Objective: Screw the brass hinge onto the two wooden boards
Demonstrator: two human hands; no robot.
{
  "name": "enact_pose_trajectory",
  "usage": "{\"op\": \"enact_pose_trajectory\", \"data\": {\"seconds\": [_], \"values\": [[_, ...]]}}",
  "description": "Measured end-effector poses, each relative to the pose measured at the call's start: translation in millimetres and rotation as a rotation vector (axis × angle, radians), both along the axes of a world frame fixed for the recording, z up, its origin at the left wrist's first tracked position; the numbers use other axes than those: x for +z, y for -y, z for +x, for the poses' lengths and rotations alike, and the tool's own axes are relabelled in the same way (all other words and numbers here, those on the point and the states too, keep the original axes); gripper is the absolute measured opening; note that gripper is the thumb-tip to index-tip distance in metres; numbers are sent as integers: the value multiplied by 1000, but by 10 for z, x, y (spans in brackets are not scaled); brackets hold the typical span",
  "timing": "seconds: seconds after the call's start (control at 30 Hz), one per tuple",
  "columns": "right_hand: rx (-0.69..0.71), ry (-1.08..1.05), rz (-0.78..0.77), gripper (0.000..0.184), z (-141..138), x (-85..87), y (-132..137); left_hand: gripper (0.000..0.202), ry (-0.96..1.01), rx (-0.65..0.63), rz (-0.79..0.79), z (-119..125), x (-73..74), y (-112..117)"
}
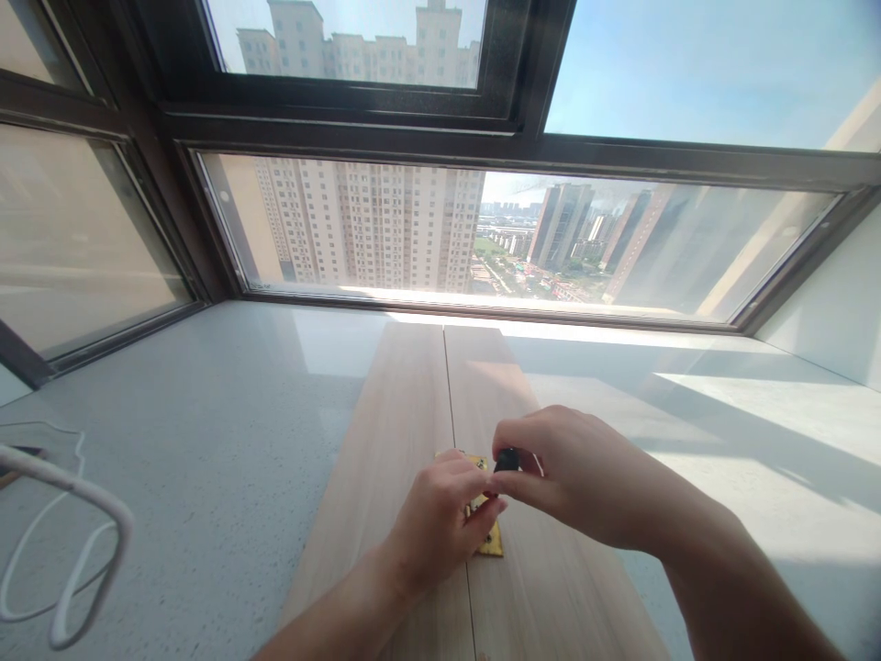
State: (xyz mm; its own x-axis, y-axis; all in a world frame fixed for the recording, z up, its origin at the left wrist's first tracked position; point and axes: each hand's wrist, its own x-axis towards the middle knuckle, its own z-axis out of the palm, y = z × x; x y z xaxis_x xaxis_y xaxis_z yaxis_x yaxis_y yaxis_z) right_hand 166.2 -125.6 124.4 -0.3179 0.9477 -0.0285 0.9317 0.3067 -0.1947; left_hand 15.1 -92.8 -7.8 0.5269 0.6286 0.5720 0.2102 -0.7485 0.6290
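Note:
My two hands meet over two wooden boards (pixel 406 413) lying side by side on a pale stone sill. My left hand (pixel 440 523) is curled, fingers pressed on a small yellow plate (pixel 492 543) that lies across the seam between the boards. My right hand (pixel 564 473) pinches a small black object (pixel 507 458) between thumb and fingers, just above the yellow plate. Most of the plate is hidden under my hands.
A white cable (pixel 69 542) loops over the sill (pixel 206 441) at the far left. A dark-framed window (pixel 482 138) runs along the back, with tall buildings outside. A white wall (pixel 832 312) closes the right side.

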Motion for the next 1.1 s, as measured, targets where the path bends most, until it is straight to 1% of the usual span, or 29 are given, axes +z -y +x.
{"op": "enact_pose_trajectory", "data": {"seconds": [0.13, 0.2, 0.3, 0.33, 0.5, 0.63, 0.7, 0.83, 0.93, 1.1], "values": [[-53, 53, 39, 34, -20, -12, -38, 12, -5, -4, 28, 3, -6, -10], [-39, 26, 38, 27, -20, 0, -24, 14, -4, -9, 21, 3, -15, -16], [23, -41, 21, 10, -7, 18, 20, 18, -24, -17, -9, -1, -20, -13], [34, -45, 14, 9, -3, 19, 30, 19, -31, -15, -14, -3, -19, -9], [-8, 25, 23, 25, -17, -12, 6, 8, -49, 14, -7, -11, -24, -2], [-55, 86, 55, 32, -44, -25, -31, 15, -53, 25, 1, -9, -34, -17], [-48, 69, 59, 28, -48, -15, -23, 16, -49, 24, -4, -5, -33, -21], [23, -15, 23, 9, -39, 2, 27, 21, -51, 21, -13, 3, -30, -14], [42, -20, 7, 13, -28, -10, 47, 19, -39, 23, -4, 1, -31, -9], [8, 23, 15, 21, -27, -39, 18, 13, -10, 51, 20, -4, -23, -11]]}}
